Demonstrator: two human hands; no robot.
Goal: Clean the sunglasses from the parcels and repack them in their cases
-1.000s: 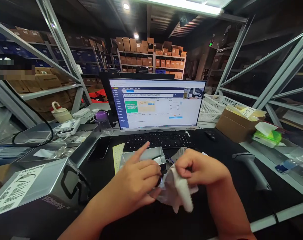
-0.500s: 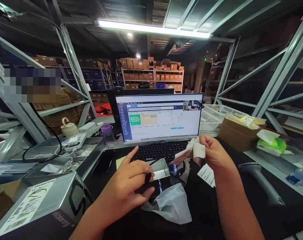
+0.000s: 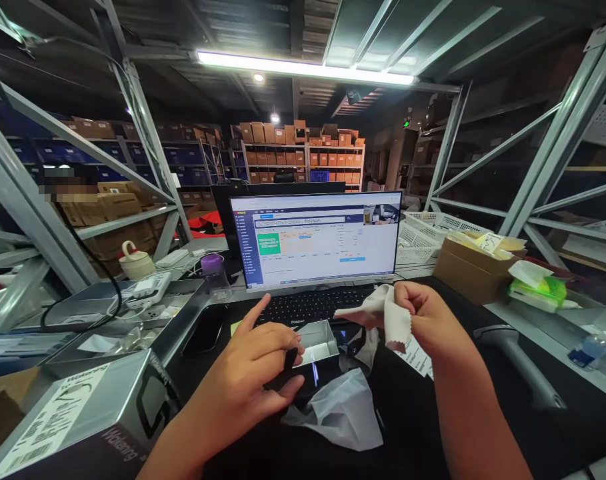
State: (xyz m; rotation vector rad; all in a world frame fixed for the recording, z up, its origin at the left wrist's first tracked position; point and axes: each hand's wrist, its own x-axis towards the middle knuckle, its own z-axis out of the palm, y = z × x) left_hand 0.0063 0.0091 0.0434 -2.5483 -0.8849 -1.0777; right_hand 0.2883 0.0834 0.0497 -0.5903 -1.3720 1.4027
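Note:
My right hand (image 3: 423,313) is closed on a pale cleaning cloth (image 3: 397,320) with a zigzag edge, which hangs from the fingers in front of the keyboard. My left hand (image 3: 255,360) has its index finger raised, while the thumb and other fingers curl around a small dark piece (image 3: 289,361); its kind is mostly hidden. Just beyond that hand stands an open silver-grey box (image 3: 320,340). A thin white plastic bag (image 3: 345,410) lies crumpled on the black desk mat below. Between the box and the cloth lies another crumpled wrapper (image 3: 367,348).
A monitor (image 3: 317,247) stands behind the keyboard (image 3: 317,305). To the left are a large silver box (image 3: 113,420), a phone (image 3: 203,331) and a purple-capped bottle (image 3: 213,280). On the right are a barcode scanner (image 3: 523,367), a label sheet (image 3: 417,360) and a cardboard box (image 3: 470,270).
The cloth in my right hand has shifted slightly down and now stretches further left. My left hand keeps nearly the same pose. The view has tilted up a little.

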